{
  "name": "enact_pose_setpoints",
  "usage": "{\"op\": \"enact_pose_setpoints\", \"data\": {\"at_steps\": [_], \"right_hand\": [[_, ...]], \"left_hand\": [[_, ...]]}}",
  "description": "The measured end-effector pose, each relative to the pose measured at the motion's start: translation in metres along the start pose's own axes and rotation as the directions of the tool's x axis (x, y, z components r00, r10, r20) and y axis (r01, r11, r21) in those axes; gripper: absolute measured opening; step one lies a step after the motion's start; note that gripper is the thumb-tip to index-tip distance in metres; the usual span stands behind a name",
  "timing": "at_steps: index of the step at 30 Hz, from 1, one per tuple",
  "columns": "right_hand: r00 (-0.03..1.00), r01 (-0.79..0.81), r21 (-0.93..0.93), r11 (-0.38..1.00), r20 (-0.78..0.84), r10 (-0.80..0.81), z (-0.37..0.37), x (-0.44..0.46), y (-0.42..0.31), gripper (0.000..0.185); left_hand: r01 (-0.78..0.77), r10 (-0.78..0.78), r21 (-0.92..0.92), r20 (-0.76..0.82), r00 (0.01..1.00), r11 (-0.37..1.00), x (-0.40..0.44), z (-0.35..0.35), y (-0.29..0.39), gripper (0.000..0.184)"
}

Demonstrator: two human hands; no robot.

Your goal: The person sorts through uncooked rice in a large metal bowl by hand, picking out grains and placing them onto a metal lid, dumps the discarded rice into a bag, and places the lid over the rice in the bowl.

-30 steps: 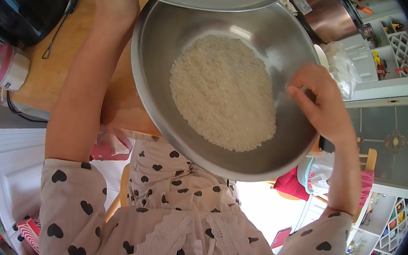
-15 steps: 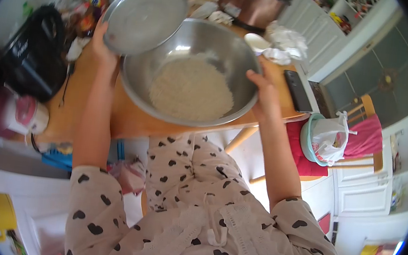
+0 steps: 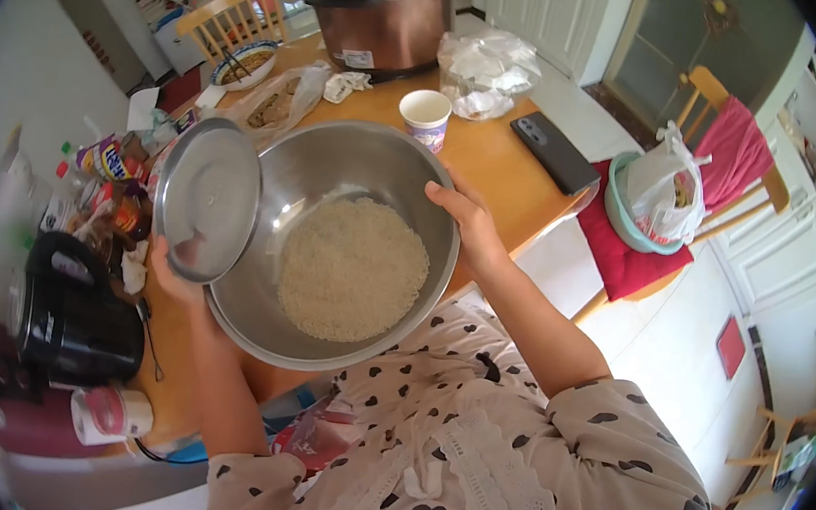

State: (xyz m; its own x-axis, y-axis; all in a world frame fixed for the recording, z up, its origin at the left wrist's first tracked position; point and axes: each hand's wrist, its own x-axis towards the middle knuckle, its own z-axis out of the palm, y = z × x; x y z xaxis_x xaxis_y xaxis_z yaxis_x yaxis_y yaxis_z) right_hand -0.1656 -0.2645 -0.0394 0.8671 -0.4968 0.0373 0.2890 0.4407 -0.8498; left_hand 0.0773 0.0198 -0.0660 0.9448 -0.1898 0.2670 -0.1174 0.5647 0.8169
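A large steel bowl (image 3: 364, 156) holds a heap of white rice (image 3: 354, 269) and is tilted toward me over the table's near edge. My right hand (image 3: 472, 224) grips the bowl's right rim, thumb on the inside. On the left side, my left hand (image 3: 174, 277) is closed on a smaller metal dish (image 3: 210, 200), which leans upright against the bowl's left rim. Part of that hand is hidden behind the dish and bowl, and it also touches the bowl's lower left side.
Behind the bowl on the wooden table (image 3: 493, 169) stand a paper cup (image 3: 424, 119), a copper-coloured cooker (image 3: 384, 26), a plastic bag (image 3: 490, 68) and a black phone (image 3: 553, 153). A black kettle (image 3: 83, 324) is at left. A chair (image 3: 618, 269) bears a blue basin (image 3: 624, 214).
The view has swung toward the right and up, showing more of the table and room. My right hand has gone from above the bowl's inside to its rim. The small dish has moved down and left.
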Motion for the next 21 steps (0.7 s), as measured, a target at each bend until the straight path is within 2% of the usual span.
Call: {"op": "enact_pose_setpoints", "data": {"at_steps": [2, 3, 6, 7, 8, 10, 11, 12, 13, 14, 15, 16, 17, 18, 20, 21], "right_hand": [[1.0, 0.003, 0.02, 1.0, 0.002, -0.003, -0.001, 0.005, 0.001, 0.048], [1.0, 0.001, 0.032, 0.999, -0.002, -0.001, -0.002, 0.007, 0.003, 0.048], [0.999, 0.038, 0.086, 0.996, 0.007, -0.039, -0.003, 0.007, 0.007, 0.05], [0.997, 0.053, -0.072, 0.996, -0.05, -0.057, -0.007, 0.009, 0.012, 0.051], [0.991, 0.042, -0.232, 0.972, -0.111, -0.069, -0.014, 0.008, 0.016, 0.054], [0.983, 0.133, -0.368, 0.92, -0.07, -0.171, -0.03, -0.011, 0.001, 0.053], [0.977, 0.174, -0.44, 0.881, -0.033, -0.209, -0.038, -0.023, -0.006, 0.054], [0.97, 0.183, -0.487, 0.854, -0.052, -0.238, -0.054, -0.037, -0.01, 0.054], [0.961, 0.2, -0.537, 0.819, -0.055, -0.27, -0.074, -0.055, -0.017, 0.054], [0.951, 0.218, -0.587, 0.78, -0.052, -0.305, -0.089, -0.076, -0.025, 0.054], [0.939, 0.165, -0.644, 0.747, -0.129, -0.319, -0.098, -0.097, -0.035, 0.053], [0.92, 0.106, -0.693, 0.713, -0.203, -0.335, -0.106, -0.12, -0.042, 0.052], [0.898, 0.13, -0.696, 0.706, -0.219, -0.381, -0.124, -0.138, -0.036, 0.052], [0.873, 0.044, -0.712, 0.701, -0.314, -0.374, -0.128, -0.155, -0.035, 0.051], [0.855, 0.02, -0.668, 0.744, -0.375, -0.359, -0.139, -0.177, -0.027, 0.051], [0.864, 0.007, -0.675, 0.738, -0.367, -0.344, -0.14, -0.179, -0.023, 0.052]], "left_hand": [[0.05, -0.052, -0.046, -0.031, 0.998, 0.998, -0.015, 0.031, 0.014, 0.056], [0.156, -0.176, -0.122, -0.181, 0.968, 0.98, -0.023, 0.051, 0.021, 0.059], [0.154, -0.159, -0.047, -0.112, 0.981, 0.987, -0.007, 0.013, 0.012, 0.058], [0.114, -0.12, -0.041, -0.186, 0.975, 0.993, -0.002, 0.006, 0.009, 0.057], [0.114, -0.115, -0.02, -0.156, 0.981, 0.993, 0.004, -0.001, 0.012, 0.055], [0.108, -0.106, 0.023, -0.095, 0.99, 0.994, 0.015, -0.016, 0.016, 0.051], [0.053, -0.039, 0.167, -0.082, 0.996, 0.984, 0.017, -0.02, 0.014, 0.054], [0.156, -0.145, -0.037, 0.211, 0.967, 0.987, 0.032, -0.044, 0.015, 0.052], [0.346, -0.237, -0.15, 0.484, 0.843, 0.926, 0.047, -0.069, 0.017, 0.051], [0.277, -0.223, -0.077, 0.409, 0.885, 0.958, 0.04, -0.052, 0.018, 0.051], [0.218, -0.208, 0.008, 0.332, 0.92, 0.976, 0.033, -0.036, 0.019, 0.051], [0.166, -0.176, 0.059, 0.3, 0.937, 0.984, 0.042, -0.047, 0.019, 0.05], [0.118, -0.144, 0.113, 0.268, 0.953, 0.987, 0.051, -0.058, 0.02, 0.049], [0.085, -0.109, 0.125, 0.202, 0.973, 0.989, 0.037, -0.047, 0.019, 0.05], [0.008, -0.031, 0.097, 0.233, 0.972, 0.995, 0.038, -0.037, 0.021, 0.049], [0.033, -0.055, 0.077, 0.307, 0.95, 0.996, 0.034, -0.028, 0.026, 0.048]]}}
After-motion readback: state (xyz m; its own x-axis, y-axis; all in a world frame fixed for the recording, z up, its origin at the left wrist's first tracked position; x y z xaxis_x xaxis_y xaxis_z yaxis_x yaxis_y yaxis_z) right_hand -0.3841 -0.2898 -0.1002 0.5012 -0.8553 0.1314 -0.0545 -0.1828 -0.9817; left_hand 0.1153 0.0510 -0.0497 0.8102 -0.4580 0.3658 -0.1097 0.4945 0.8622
